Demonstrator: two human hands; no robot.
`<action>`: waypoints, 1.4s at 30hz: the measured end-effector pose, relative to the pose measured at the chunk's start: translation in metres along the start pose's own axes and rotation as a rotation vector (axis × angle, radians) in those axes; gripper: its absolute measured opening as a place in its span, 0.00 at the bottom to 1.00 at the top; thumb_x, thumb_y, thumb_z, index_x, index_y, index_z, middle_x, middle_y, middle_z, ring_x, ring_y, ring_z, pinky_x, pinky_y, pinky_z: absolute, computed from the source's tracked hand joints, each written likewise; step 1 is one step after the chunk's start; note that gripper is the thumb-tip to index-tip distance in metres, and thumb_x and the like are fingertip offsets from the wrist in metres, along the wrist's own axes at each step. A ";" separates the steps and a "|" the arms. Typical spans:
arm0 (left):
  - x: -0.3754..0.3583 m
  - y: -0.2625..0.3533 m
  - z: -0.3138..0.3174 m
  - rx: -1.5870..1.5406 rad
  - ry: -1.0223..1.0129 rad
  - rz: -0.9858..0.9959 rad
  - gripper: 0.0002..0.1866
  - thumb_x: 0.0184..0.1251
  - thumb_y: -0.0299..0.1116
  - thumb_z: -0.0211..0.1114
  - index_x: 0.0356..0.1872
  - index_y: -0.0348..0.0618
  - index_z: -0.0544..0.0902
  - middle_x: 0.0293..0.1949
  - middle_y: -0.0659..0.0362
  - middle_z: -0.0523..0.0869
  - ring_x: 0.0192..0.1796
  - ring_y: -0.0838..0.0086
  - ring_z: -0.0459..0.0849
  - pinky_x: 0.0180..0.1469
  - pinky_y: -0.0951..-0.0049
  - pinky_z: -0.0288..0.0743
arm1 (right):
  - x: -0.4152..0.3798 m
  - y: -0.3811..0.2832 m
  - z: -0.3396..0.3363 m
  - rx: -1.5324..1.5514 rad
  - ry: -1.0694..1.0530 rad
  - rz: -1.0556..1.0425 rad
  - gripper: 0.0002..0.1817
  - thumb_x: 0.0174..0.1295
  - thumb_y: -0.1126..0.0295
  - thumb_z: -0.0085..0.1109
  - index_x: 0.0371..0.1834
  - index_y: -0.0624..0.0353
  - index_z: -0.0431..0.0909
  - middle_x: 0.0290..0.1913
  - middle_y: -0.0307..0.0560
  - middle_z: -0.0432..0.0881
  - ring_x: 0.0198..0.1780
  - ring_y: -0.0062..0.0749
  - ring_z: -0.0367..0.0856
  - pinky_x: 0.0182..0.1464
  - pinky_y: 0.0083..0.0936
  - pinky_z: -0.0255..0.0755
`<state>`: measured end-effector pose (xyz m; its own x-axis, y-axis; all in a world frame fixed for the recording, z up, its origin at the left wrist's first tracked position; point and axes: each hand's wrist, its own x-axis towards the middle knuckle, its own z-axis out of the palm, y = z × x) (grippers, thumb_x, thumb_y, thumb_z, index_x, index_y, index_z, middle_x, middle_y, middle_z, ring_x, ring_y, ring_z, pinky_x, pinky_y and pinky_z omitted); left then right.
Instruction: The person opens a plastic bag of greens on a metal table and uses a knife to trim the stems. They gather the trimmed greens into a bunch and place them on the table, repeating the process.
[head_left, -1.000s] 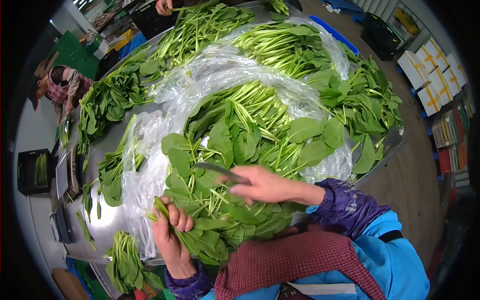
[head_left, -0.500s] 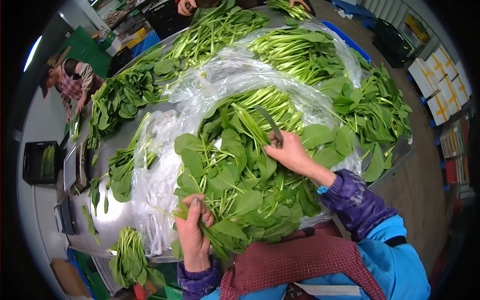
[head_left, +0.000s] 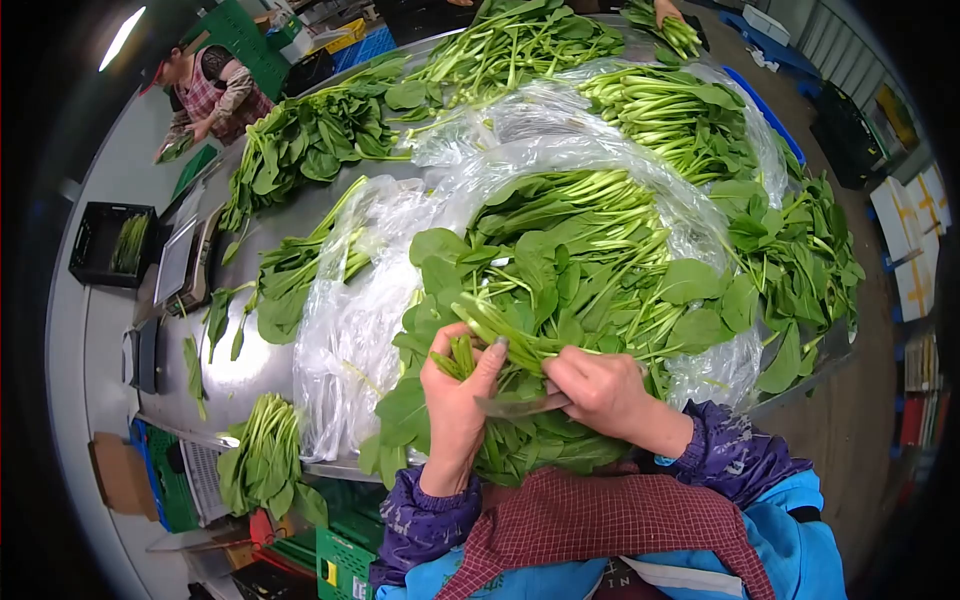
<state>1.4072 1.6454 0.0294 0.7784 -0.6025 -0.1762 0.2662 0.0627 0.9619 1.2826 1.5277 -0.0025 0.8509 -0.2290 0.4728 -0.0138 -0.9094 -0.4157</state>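
My left hand (head_left: pixel 457 400) is wrapped round a small bunch of green stems (head_left: pixel 490 322) near the front of the leafy pile. Close beside it on the right, my right hand (head_left: pixel 605 395) is closed on a knife, whose curved grey blade (head_left: pixel 520 406) points left toward my left palm. The bunch's stems also reach my right fingertips. Below and behind both hands lie broad green leaves (head_left: pixel 400 415). A neat heap of leafy greens (head_left: pixel 590 215) lies on clear plastic sheeting (head_left: pixel 365 330) just beyond.
More greens (head_left: pixel 310 140) lie along the metal table (head_left: pixel 235 400). One bunch (head_left: pixel 262 455) hangs over its front edge. A black crate (head_left: pixel 88 250) and a scale (head_left: pixel 178 262) stand left. A co-worker (head_left: pixel 215 90) stands back left; another person's hand (head_left: pixel 667 10) shows at the top.
My right hand has come down toward my left hand with the knife. My left hand has risen and moved right, now round a bunch of stems. The view has shifted.
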 end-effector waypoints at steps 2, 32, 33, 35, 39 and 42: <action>-0.001 0.001 -0.002 -0.005 0.020 -0.017 0.10 0.61 0.26 0.65 0.41 0.38 0.75 0.25 0.67 0.76 0.21 0.89 0.68 0.22 0.88 0.60 | 0.001 -0.002 -0.004 0.044 -0.060 -0.033 0.11 0.48 0.68 0.64 0.29 0.55 0.71 0.25 0.41 0.72 0.22 0.33 0.77 0.19 0.29 0.68; -0.011 0.051 -0.071 -0.069 0.149 0.479 0.06 0.72 0.33 0.52 0.39 0.42 0.70 0.30 0.61 0.70 0.34 0.75 0.67 0.48 0.69 0.66 | -0.033 0.059 0.001 0.097 -0.330 0.351 0.11 0.53 0.65 0.60 0.32 0.62 0.79 0.28 0.51 0.80 0.32 0.46 0.80 0.34 0.37 0.75; -0.014 0.052 -0.067 -0.135 0.084 0.429 0.06 0.71 0.33 0.53 0.39 0.42 0.70 0.28 0.62 0.69 0.31 0.76 0.66 0.46 0.69 0.66 | -0.028 0.052 -0.003 0.211 -0.301 0.367 0.11 0.54 0.66 0.59 0.32 0.63 0.79 0.27 0.51 0.80 0.31 0.46 0.80 0.33 0.37 0.75; -0.017 0.055 -0.059 -0.126 0.118 0.400 0.06 0.71 0.32 0.53 0.41 0.42 0.69 0.25 0.64 0.66 0.27 0.78 0.64 0.40 0.72 0.67 | -0.018 0.036 -0.007 0.308 -0.315 0.272 0.09 0.55 0.67 0.58 0.32 0.60 0.81 0.27 0.50 0.81 0.27 0.35 0.80 0.29 0.31 0.76; -0.019 0.056 -0.054 -0.004 0.185 0.432 0.06 0.70 0.28 0.53 0.44 0.42 0.69 0.22 0.66 0.65 0.23 0.82 0.60 0.29 0.80 0.61 | -0.030 0.001 0.003 0.509 -0.532 0.166 0.12 0.56 0.65 0.60 0.39 0.61 0.80 0.31 0.48 0.81 0.30 0.36 0.81 0.32 0.29 0.77; -0.021 0.053 -0.051 0.060 0.187 0.421 0.05 0.70 0.31 0.55 0.42 0.42 0.71 0.20 0.69 0.60 0.21 0.85 0.55 0.25 0.82 0.54 | -0.038 0.022 0.000 0.422 -0.310 0.191 0.14 0.56 0.64 0.60 0.41 0.62 0.79 0.35 0.49 0.81 0.35 0.38 0.81 0.37 0.30 0.77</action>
<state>1.4338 1.7024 0.0737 0.9025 -0.3798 0.2031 -0.1243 0.2219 0.9671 1.2501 1.5163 -0.0289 0.9693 -0.2057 0.1344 -0.0257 -0.6289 -0.7771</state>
